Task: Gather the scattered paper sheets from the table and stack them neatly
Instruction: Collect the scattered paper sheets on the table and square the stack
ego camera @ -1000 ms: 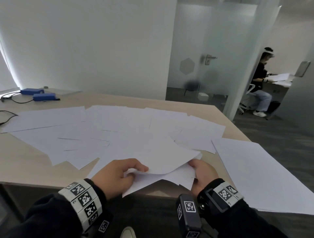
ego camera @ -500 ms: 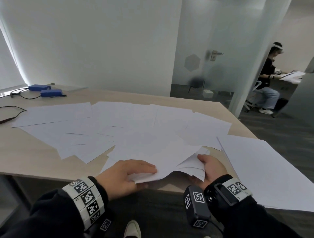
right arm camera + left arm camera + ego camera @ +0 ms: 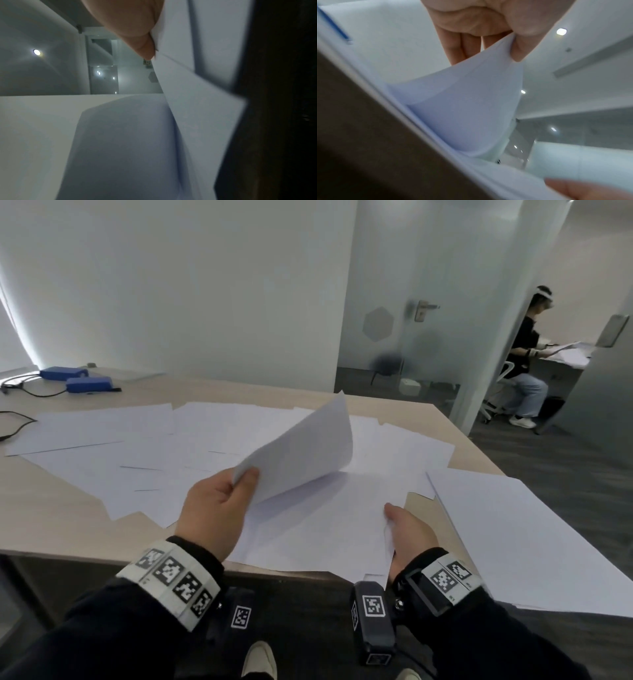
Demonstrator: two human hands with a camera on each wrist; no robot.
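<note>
Many white paper sheets [image 3: 144, 446] lie spread over the wooden table [image 3: 41, 518]. My left hand [image 3: 219, 508] pinches the corner of one raised sheet [image 3: 301, 450], which curls up above the table; the left wrist view shows thumb and fingers [image 3: 518, 44] clamped on that sheet [image 3: 462, 102]. My right hand [image 3: 407, 529] grips the right edge of a small bundle of sheets [image 3: 315, 529] at the table's near edge, thumb on top; in the right wrist view the thumb [image 3: 137, 33] presses on the bundle [image 3: 197, 101]. A neat flat stack [image 3: 513, 542] lies at the right.
Two blue boxes [image 3: 75, 378] with black cables [image 3: 20, 422] sit at the far left of the table. A frosted glass door [image 3: 411, 320] stands behind. Another person [image 3: 524, 361] sits at a desk at the far right. The table's near edge runs below my hands.
My left hand has lifted one sheet up and away from the bundle, so it now curls in the air. My right hand stays on the bundle's right edge.
</note>
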